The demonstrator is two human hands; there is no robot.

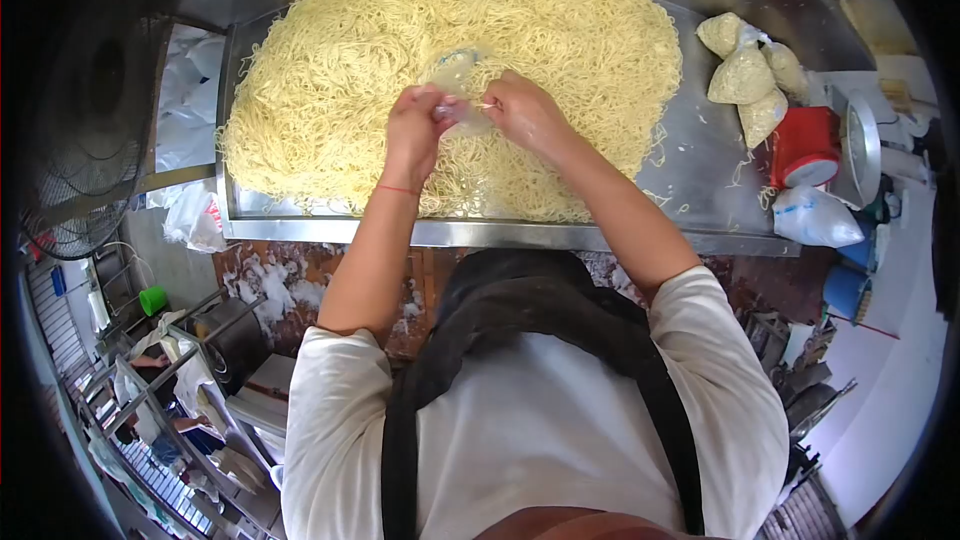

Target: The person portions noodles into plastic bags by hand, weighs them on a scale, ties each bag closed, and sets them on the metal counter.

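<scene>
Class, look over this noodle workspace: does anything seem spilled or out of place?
Yes: stray noodles lie apart from the main heap, on the metal tray near the filled bags. White patches also litter the floor below; what they are is unclear.

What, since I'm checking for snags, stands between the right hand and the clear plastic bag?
Nothing visible: the left hand holds the clear plastic bag above the noodles, and the right hand is right beside it. The filled bags lie off to the right, outside that gap.
</scene>
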